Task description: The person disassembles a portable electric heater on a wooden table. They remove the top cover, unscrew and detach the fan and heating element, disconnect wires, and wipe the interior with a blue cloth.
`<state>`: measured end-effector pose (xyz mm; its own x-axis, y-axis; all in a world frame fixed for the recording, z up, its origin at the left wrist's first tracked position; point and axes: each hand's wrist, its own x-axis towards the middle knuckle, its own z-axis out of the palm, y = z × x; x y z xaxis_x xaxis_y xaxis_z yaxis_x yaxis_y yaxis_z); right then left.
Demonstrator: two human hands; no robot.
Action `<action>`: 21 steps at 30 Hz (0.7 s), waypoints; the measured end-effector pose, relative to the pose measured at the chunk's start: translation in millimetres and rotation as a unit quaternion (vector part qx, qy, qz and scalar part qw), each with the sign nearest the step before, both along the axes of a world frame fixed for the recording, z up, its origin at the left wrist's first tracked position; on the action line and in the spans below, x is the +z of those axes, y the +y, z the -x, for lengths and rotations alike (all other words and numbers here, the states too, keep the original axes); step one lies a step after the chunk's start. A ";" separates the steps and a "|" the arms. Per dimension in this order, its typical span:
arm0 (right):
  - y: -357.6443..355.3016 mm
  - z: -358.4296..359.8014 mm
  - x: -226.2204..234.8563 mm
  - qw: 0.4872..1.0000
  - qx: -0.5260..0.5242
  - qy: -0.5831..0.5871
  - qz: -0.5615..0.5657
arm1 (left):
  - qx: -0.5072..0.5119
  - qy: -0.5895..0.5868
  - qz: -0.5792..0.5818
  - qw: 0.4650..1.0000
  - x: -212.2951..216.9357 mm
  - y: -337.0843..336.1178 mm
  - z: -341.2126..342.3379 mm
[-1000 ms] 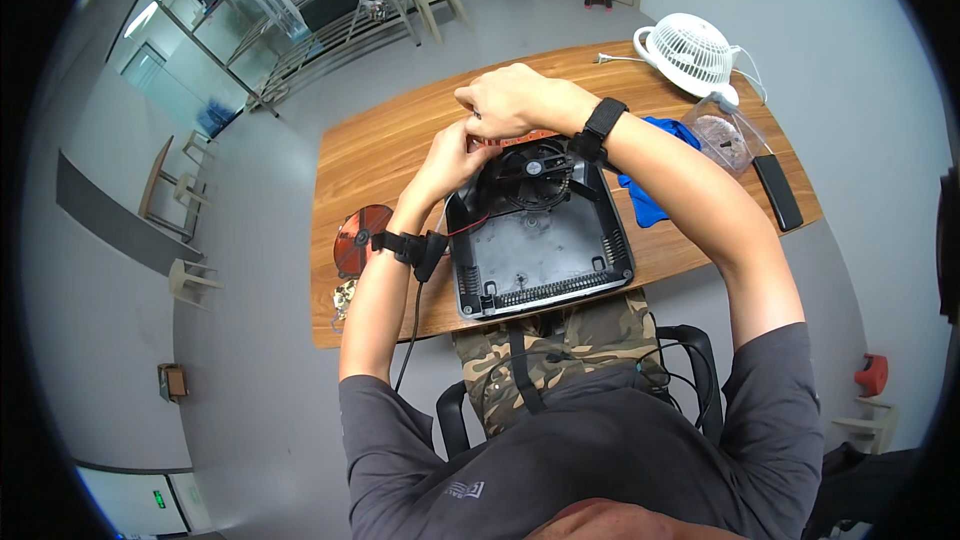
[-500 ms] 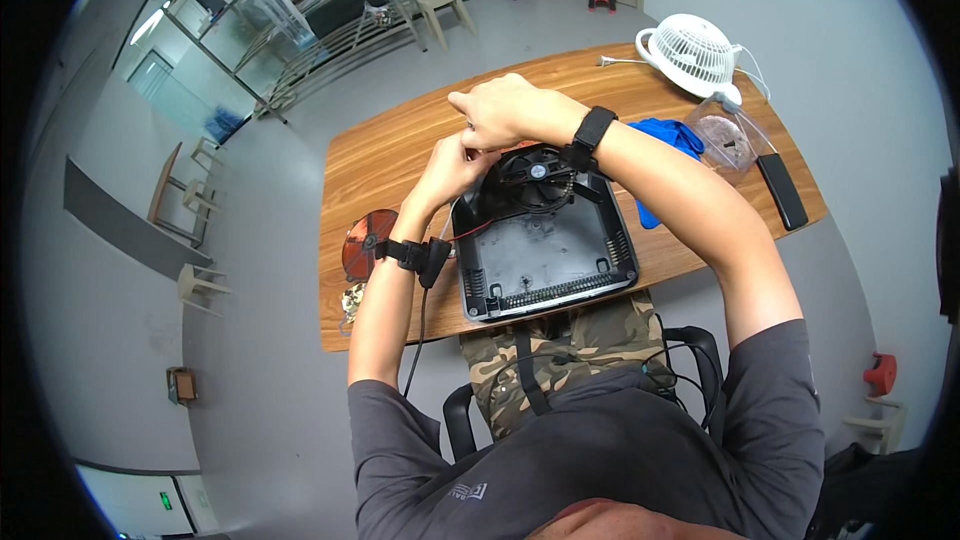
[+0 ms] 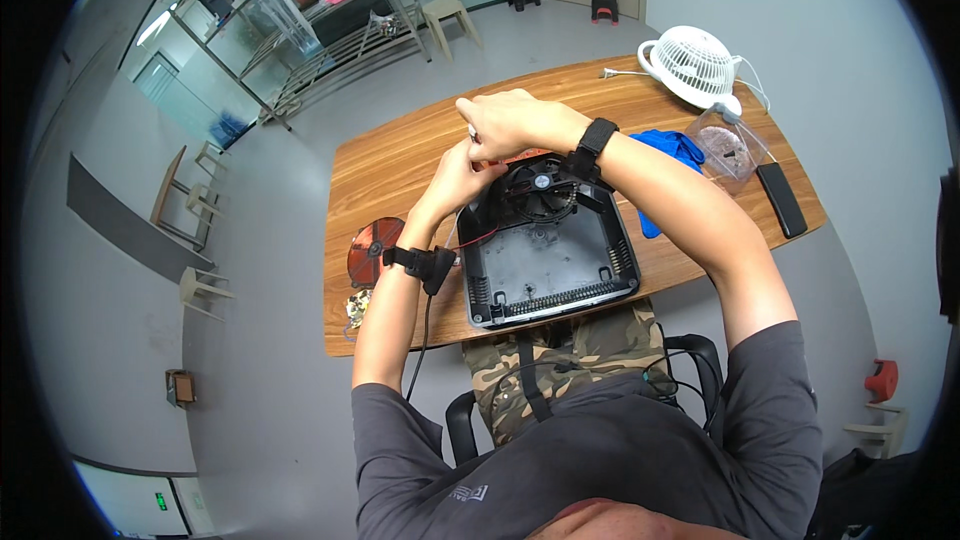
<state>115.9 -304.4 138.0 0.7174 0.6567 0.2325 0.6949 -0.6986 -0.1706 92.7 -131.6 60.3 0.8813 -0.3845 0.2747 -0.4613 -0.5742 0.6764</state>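
Note:
On the table in front of me lies a black, shallow plastic housing [image 3: 550,265] with its open side up. A round black cooling fan [image 3: 541,185] sits in its far part, and thin red and black wires run to its left side. My left hand [image 3: 458,178] is at the housing's far left corner, fingers pinched together. Just above it, my right hand [image 3: 518,123] reaches across from the right with curled fingers, nearly touching the left. A small light-coloured spot shows at its fingers; what either hand holds is hidden. Left of the housing lies a copper-coloured coil disc [image 3: 374,252].
A small multicoloured part [image 3: 357,305] lies near the table's left edge. To the right are a blue cloth [image 3: 668,148], a clear plastic container [image 3: 728,152], a long black case [image 3: 782,200] and a white grilled appliance [image 3: 694,65] with a cord. Orange-red material [image 3: 528,154] shows behind the cooling fan.
The whole view has shifted slightly. Both hands stay together at the same corner; my right hand has turned a little, and more of the cooling fan shows.

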 end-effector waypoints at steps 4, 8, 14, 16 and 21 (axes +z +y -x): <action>3.2 9.5 15.0 0.996 -0.066 0.039 0.049 | 0.030 0.069 0.018 0.997 1.0 -1.1 3.7; 11.1 14.1 14.3 0.991 -0.102 -0.018 0.086 | 0.058 0.026 -0.056 0.996 11.8 -7.5 7.8; 6.0 12.7 16.6 0.998 -0.031 0.023 0.057 | 0.058 -0.069 0.000 0.996 -7.0 -11.4 -0.4; 2.6 7.3 7.9 0.998 -0.006 0.031 0.046 | 0.068 -0.079 -0.016 0.994 -5.0 -16.2 3.5; 2.3 5.9 8.3 0.997 0.008 0.074 0.030 | 0.013 0.054 0.015 0.998 -4.0 -6.4 1.3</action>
<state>110.0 -302.2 146.3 0.7310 0.6771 0.0845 0.6754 -0.7003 -0.2312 91.4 -138.0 56.3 0.9159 -0.3544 0.1885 -0.3701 -0.5638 0.7383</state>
